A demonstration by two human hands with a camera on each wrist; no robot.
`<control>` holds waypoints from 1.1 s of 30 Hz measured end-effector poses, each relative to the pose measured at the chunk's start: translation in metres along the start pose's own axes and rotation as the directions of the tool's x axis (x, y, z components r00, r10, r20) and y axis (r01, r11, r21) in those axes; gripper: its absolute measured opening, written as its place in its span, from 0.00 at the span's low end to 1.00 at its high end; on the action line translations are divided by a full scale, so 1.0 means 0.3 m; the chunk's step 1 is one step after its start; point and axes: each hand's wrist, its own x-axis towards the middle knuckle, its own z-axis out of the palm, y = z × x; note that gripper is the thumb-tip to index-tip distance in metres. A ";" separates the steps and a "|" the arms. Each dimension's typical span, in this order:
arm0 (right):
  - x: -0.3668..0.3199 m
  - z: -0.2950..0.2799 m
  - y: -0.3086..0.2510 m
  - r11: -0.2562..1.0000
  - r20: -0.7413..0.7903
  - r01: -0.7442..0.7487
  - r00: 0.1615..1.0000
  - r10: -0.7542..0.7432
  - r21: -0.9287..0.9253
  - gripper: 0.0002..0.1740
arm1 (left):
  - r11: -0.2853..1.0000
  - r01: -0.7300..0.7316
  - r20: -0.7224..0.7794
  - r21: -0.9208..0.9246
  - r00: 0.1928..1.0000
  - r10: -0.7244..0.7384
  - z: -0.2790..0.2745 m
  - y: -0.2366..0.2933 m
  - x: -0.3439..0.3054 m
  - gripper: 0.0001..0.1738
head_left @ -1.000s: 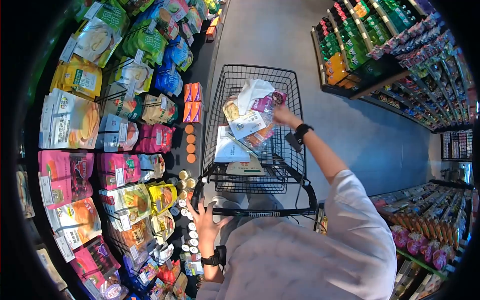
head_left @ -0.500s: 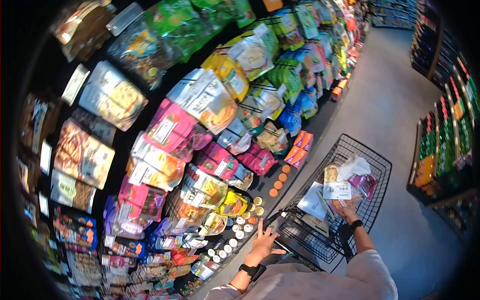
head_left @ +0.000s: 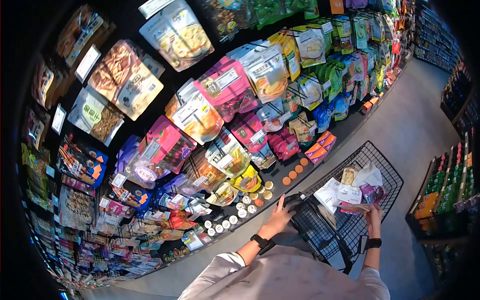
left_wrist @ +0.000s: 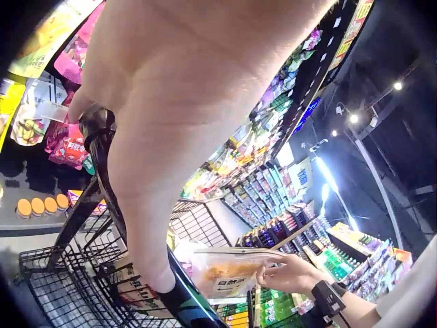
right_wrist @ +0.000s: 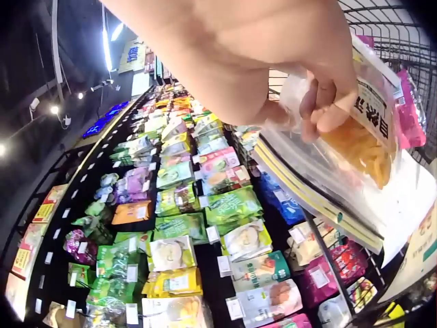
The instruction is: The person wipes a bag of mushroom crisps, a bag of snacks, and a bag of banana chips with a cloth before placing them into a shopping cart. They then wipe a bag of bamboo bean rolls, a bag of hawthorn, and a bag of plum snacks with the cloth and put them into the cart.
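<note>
My right hand [head_left: 372,218] pinches the edge of a clear-fronted pouch of orange dried fruit [right_wrist: 365,152] over the shopping cart [head_left: 391,167]. Seen from the right wrist, thumb and fingers close on the pouch's transparent film. At the near left corner of the cart, my left hand [head_left: 280,219] grips the black handle [left_wrist: 102,147], its palm laid across it. Inside the basket are a white-labelled pouch [head_left: 347,192], a crumpled white bag [head_left: 370,175], a purple bag [head_left: 375,194] and a white packet [head_left: 327,194].
Hanging snack pouches [head_left: 227,80] fill the long shelf on the left. Along its lower ledge stand white-lidded jars [head_left: 233,220], orange-lidded jars [head_left: 290,177] and orange-purple boxes [head_left: 320,147]. A drinks rack [head_left: 440,192] stands across the aisle floor [head_left: 407,112] to the right.
The view has swung left along the shelf. The left hand, spread in the air earlier, has come down onto the cart handle. The right hand has lifted the dried fruit pouch from among the other packets.
</note>
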 end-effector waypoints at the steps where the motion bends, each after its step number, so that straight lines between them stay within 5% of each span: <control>1: -0.045 -0.002 -0.034 0.999 0.048 -0.021 0.999 0.019 0.031 0.13 | 0.998 -0.031 -0.052 -0.063 0.998 0.027 -0.003 -0.013 -0.002 0.49; 4: -0.201 0.072 -0.112 0.991 0.031 -0.061 0.998 0.058 0.121 0.10 | 1.000 -0.023 -0.027 0.004 0.999 0.024 -0.013 -0.027 -0.023 0.52; 6: -0.297 0.127 -0.171 0.976 0.125 -0.034 0.992 0.008 0.214 0.14 | 0.985 -0.006 0.011 -0.175 1.000 0.008 -0.122 -0.017 -0.028 0.47; 7: -0.415 0.199 -0.243 0.972 0.194 0.013 0.979 -0.060 0.234 0.14 | 0.967 -0.140 -0.123 -0.215 0.986 0.115 -0.117 -0.057 -0.038 0.42; 8: -0.466 0.244 -0.290 0.958 0.308 -0.028 0.949 -0.063 0.284 0.13 | 0.930 -0.100 -0.123 -0.354 0.991 0.060 -0.170 -0.051 -0.046 0.38; 10: -0.529 0.347 -0.352 0.938 0.150 0.086 0.978 -0.143 0.335 0.14 | 0.884 -0.198 -0.358 -0.423 0.933 0.038 -0.195 -0.074 -0.075 0.42; 11: -0.497 0.369 -0.353 0.919 0.206 0.276 0.918 -0.338 0.281 0.15 | 0.816 -0.177 -0.394 -0.550 0.917 -0.067 -0.195 -0.071 -0.067 0.43; 12: -0.528 0.441 -0.402 0.904 0.084 0.420 0.901 -0.426 0.077 0.25 | 0.739 -0.169 -0.361 -0.652 0.927 -0.106 -0.219 -0.062 -0.054 0.41; 13: -0.443 0.422 -0.354 0.820 0.043 0.517 0.851 -0.524 -0.246 0.32 | 0.826 -0.201 -0.374 -0.526 0.927 -0.012 -0.196 -0.089 -0.025 0.42; 14: -0.386 0.424 -0.317 0.764 0.043 0.428 0.883 -0.468 -0.484 0.29 | 0.896 -0.232 -0.370 -0.378 0.925 0.084 -0.172 -0.128 -0.015 0.43; 15: -0.234 0.330 -0.223 0.758 0.173 0.275 0.961 -0.214 -0.591 0.24 | 0.938 -0.264 -0.343 -0.226 0.922 0.177 -0.175 -0.141 -0.022 0.45; 16: -0.213 0.346 -0.133 0.873 0.171 0.347 0.937 -0.305 -0.342 0.17 | 0.922 -0.238 -0.285 -0.306 0.947 0.150 -0.160 -0.159 -0.017 0.46; 18: -0.084 0.277 0.026 0.804 0.011 0.111 0.992 -0.128 -0.585 0.22 | 0.836 -0.158 -0.199 -0.525 0.978 0.059 -0.154 -0.168 -0.033 0.48; 21: -0.177 0.320 0.037 0.899 0.116 -0.077 0.983 0.139 -0.430 0.37 | 0.838 -0.093 -0.049 -0.538 0.996 0.079 -0.185 -0.150 -0.044 0.47; 24: -0.118 0.324 0.057 0.803 0.213 0.052 0.972 0.095 -0.594 0.30 | 0.896 -0.048 0.016 -0.441 0.998 0.062 -0.180 -0.108 -0.057 0.44; 25: -0.097 0.326 0.061 0.888 0.173 -0.059 0.973 0.153 -0.457 0.27 | 0.953 -0.101 -0.010 -0.287 0.995 0.102 -0.169 -0.099 -0.064 0.41; 28: 0.111 0.252 0.180 0.859 0.114 -0.249 0.937 0.330 -0.447 0.27 | 0.956 0.011 0.078 -0.293 0.997 0.012 -0.182 -0.071 -0.068 0.37; 30: 0.346 0.096 0.432 0.849 0.135 -0.260 0.925 0.356 -0.460 0.29 | 0.927 0.152 0.189 -0.343 0.978 -0.090 -0.233 -0.030 -0.068 0.37; 32: 0.501 -0.041 0.591 0.747 0.053 -0.149 0.970 0.239 -0.648 0.28 | 0.916 0.191 0.176 -0.352 0.975 -0.135 -0.254 0.000 -0.046 0.35; 33: 0.343 0.033 0.452 0.861 -0.008 -0.152 0.986 0.169 -0.486 0.31 | 0.927 0.177 0.162 -0.329 0.978 -0.130 -0.237 -0.009 -0.045 0.34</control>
